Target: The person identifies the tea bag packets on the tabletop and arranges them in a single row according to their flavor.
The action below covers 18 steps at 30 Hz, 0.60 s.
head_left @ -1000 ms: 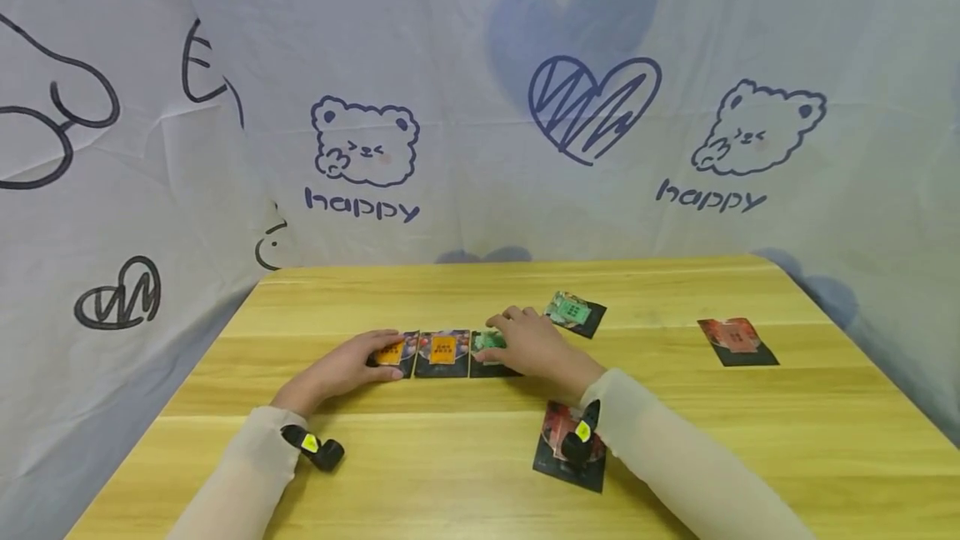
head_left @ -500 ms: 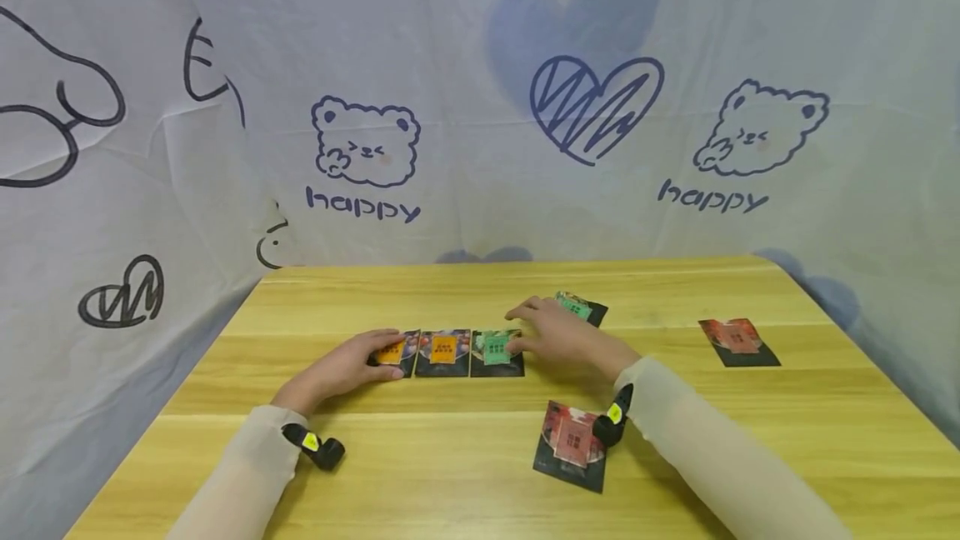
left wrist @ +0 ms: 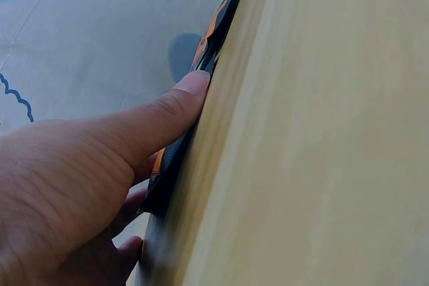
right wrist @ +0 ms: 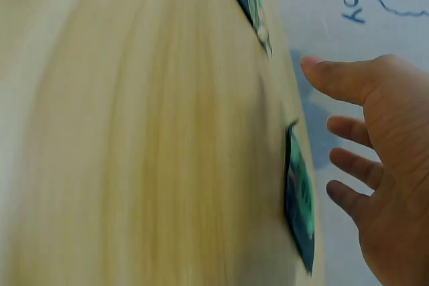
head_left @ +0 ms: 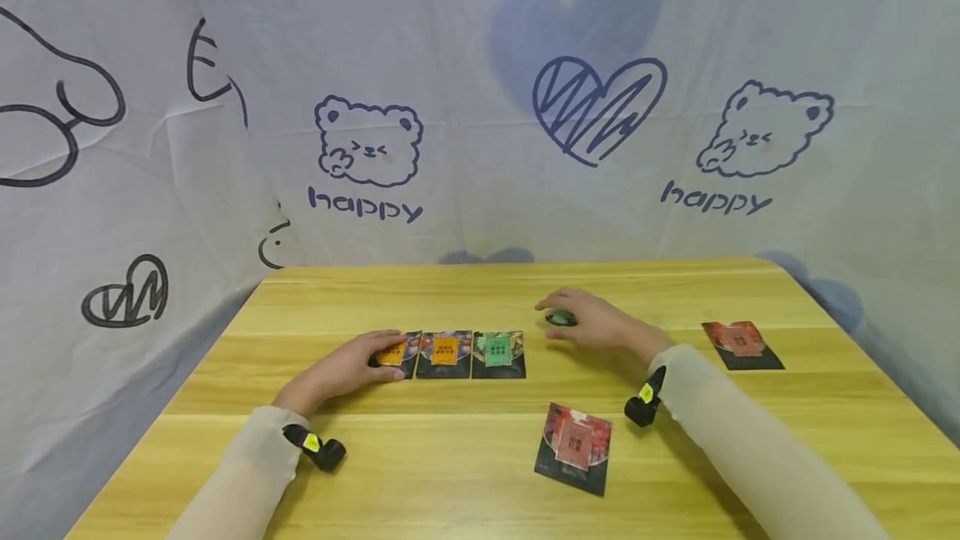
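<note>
On the far left, a white cloth wall with line drawings (head_left: 120, 215) stands beside the pale yellow wood-grained desk (head_left: 405, 473). The left hand (head_left: 341, 367), in a cream sleeve (head_left: 232, 473), holds the thin, dark, square packet with an orange label (head_left: 397, 354) on the desk, its grip spanning the packet, thumb at the near edge, fingers towards the far edge. Just right lies a second dark square packet with an orange label (head_left: 444, 354), then a dark square packet with a green label (head_left: 499, 354), all three in a row. Farther right and slightly farther back, another dark packet with a green label (right wrist: 299, 199) lies beneath the right hand (head_left: 600, 325); its grip is wide, the fingers apart from the packet. A dark square packet with a red label (head_left: 573, 448) lies nearer, tilted. On the far right lies another dark packet with a red label (head_left: 742, 346).
</note>
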Each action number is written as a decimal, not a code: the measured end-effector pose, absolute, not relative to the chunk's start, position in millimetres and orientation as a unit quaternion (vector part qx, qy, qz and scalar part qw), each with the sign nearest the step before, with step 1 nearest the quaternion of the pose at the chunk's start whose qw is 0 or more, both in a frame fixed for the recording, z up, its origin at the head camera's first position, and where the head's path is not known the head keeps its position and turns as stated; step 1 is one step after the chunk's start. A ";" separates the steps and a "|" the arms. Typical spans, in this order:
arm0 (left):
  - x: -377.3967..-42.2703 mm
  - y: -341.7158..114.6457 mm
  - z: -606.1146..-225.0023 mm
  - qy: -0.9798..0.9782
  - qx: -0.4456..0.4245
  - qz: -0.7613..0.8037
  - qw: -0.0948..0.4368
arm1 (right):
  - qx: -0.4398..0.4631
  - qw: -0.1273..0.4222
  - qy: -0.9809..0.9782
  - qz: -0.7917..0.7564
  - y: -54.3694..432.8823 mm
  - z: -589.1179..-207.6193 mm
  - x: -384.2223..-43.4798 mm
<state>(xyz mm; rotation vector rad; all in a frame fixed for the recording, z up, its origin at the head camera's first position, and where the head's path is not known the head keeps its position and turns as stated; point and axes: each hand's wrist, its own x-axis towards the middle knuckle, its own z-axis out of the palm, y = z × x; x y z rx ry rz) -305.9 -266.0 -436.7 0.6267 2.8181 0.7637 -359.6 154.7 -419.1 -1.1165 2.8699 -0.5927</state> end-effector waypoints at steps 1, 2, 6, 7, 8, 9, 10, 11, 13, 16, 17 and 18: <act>-306.1 -266.1 -436.8 0.941 0.209 0.253 0.078 | -0.353 0.005 0.916 -0.189 157.8 -420.6 -361.5; -306.3 -266.1 -436.9 0.941 0.209 0.253 0.079 | -0.348 0.007 0.918 -0.189 160.7 -422.1 -363.8; -307.0 -265.6 -437.0 0.940 0.210 0.257 0.080 | -0.333 0.018 0.921 -0.203 171.1 -425.4 -370.2; -307.2 -265.3 -436.8 0.939 0.211 0.259 0.080 | -0.330 0.019 0.921 -0.206 173.4 -425.9 -371.5; -307.5 -265.0 -436.6 0.939 0.210 0.260 0.080 | -0.326 0.021 0.922 -0.209 175.6 -426.1 -372.7; -307.6 -264.6 -436.3 0.939 0.210 0.261 0.078 | -0.324 0.023 0.921 -0.213 177.8 -426.0 -373.5; -307.8 -264.5 -436.0 0.939 0.209 0.261 0.078 | -0.323 0.024 0.922 -0.213 179.8 -426.5 -374.8; -307.8 -264.4 -435.8 0.940 0.210 0.258 0.077 | -0.322 0.026 0.922 -0.212 181.8 -427.2 -376.1; -307.8 -264.1 -435.4 0.940 0.208 0.258 0.078 | -0.319 0.031 0.923 -0.216 184.7 -428.3 -378.1; -307.6 -264.0 -435.8 0.940 0.208 0.257 0.079 | -0.319 0.037 0.921 -0.220 187.9 -430.6 -380.7; -307.5 -264.1 -436.1 0.940 0.208 0.257 0.078 | -0.319 0.039 0.921 -0.221 188.5 -431.3 -381.2; -307.4 -263.9 -436.4 0.940 0.207 0.259 0.079 | -0.320 0.040 0.920 -0.222 189.0 -431.8 -381.6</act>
